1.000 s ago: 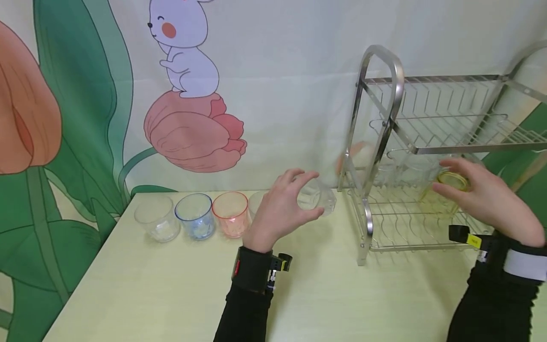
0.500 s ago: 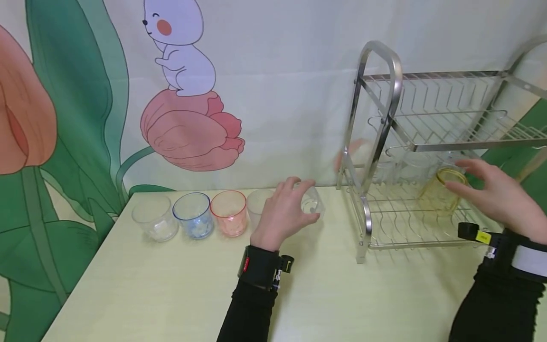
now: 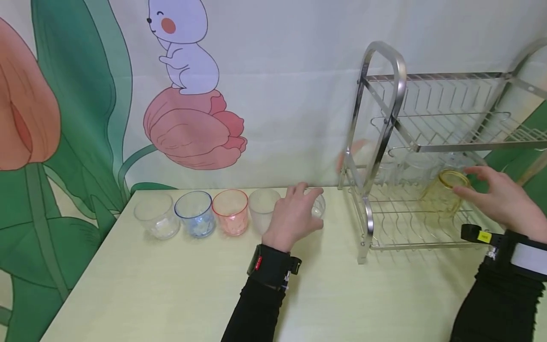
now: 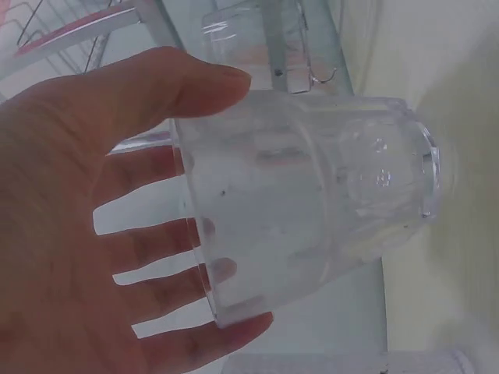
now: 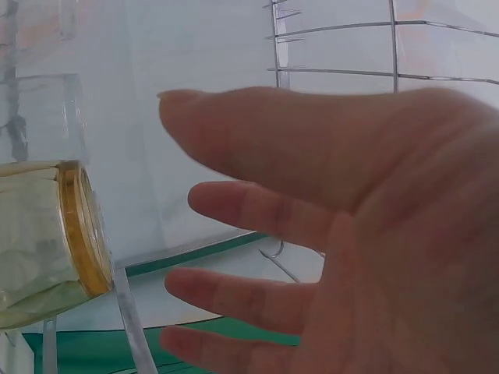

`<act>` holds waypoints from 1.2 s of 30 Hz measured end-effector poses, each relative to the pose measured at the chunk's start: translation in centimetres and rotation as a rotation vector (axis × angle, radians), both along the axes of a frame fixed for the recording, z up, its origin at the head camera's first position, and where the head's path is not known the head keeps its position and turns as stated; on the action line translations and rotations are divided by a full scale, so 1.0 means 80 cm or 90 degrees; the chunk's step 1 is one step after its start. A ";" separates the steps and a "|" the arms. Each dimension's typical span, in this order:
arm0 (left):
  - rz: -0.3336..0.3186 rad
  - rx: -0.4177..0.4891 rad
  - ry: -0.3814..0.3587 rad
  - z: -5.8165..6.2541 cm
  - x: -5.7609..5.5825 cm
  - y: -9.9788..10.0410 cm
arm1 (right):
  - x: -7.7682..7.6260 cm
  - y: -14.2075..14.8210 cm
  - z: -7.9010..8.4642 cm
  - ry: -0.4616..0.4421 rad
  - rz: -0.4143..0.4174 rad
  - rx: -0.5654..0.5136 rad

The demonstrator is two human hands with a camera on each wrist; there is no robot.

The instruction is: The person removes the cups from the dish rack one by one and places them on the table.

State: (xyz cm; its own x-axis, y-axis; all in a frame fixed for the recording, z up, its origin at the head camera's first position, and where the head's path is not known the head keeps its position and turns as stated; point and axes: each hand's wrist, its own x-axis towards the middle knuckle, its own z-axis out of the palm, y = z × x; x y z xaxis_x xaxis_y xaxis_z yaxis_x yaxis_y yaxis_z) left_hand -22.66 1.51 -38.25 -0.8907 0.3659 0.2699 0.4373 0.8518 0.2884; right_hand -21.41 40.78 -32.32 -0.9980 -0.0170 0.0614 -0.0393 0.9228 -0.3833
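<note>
In the head view my left hand (image 3: 292, 217) is at the right end of a row of glasses and hides most of a clear glass (image 3: 318, 207). The left wrist view shows thumb and fingers round the rim of this faceted clear glass (image 4: 273, 202), its base close to the tabletop; whether it touches is unclear. My right hand (image 3: 504, 202) is by the rack's lower tier, fingers apart and holding nothing. Just left of it an upturned yellow glass (image 3: 444, 192) stands on the wires. A gap separates the right fingertips from this yellow glass (image 5: 39, 241) in the right wrist view.
Left of my left hand stand a frosted glass (image 3: 261, 209), a red-rimmed glass (image 3: 231, 216), a blue-rimmed glass (image 3: 195, 218) and a clear glass (image 3: 158, 218). A two-tier metal dish rack (image 3: 395, 109) stands right, with clear glasses (image 3: 416, 168) behind the yellow one.
My left hand has brought the clear glass from a tilted pose near the rack to the row's right end, lower down. My right hand has drawn right, away from the yellow glass.
</note>
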 end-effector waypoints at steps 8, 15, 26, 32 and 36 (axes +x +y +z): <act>0.003 -0.060 0.013 -0.009 -0.002 0.004 | -0.002 0.001 -0.007 -0.031 -0.009 -0.006; 0.013 -0.054 0.005 -0.010 -0.005 -0.001 | -0.008 0.001 -0.011 -0.055 -0.014 -0.016; 0.031 -0.045 0.002 -0.003 -0.014 0.000 | -0.035 0.006 -0.018 -0.037 -0.016 -0.015; 0.039 -0.046 -0.019 -0.004 -0.016 0.007 | -0.040 0.014 -0.028 -0.079 0.002 -0.023; 0.039 -0.068 -0.026 -0.005 -0.017 0.005 | -0.044 0.009 -0.035 -0.097 -0.015 -0.031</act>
